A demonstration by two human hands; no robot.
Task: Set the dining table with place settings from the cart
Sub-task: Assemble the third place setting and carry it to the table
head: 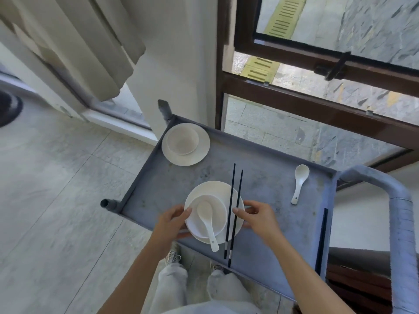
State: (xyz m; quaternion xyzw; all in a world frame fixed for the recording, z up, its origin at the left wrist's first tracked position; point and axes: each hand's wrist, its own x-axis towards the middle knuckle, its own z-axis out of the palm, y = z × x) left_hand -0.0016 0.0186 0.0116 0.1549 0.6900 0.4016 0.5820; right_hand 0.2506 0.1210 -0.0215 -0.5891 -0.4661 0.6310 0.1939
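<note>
Two bare hands frame the near place setting on the grey cart (267, 177), and we look down on them from above. Our left hand (173, 219) curls against the left rim of the near plate (213, 189), fingers closed around its edge with the thumb on top. Our right hand (257, 216) grips the plate's right rim, its fingertips touching the pair of black chopsticks (234, 214) that lie across the plate's right side and stick out past its near edge. On this plate sits a white bowl (217, 208), and in the bowl rests a white spoon (207, 220), scoop inside and handle pointing toward us over the rim. We cannot tell whether the plate is lifted or still resting on the tray.

Toward the far left corner of the tray stands a second plate (188, 158) with a second bowl (182, 139) on it. Near the right edge a second spoon (299, 183) lies alone, and a second pair of chopsticks (322, 241) lies along the right wall beside the cart handle (401, 223). Behind the cart we see a brown-framed window (317, 103) and a pale curtain (74, 41).
</note>
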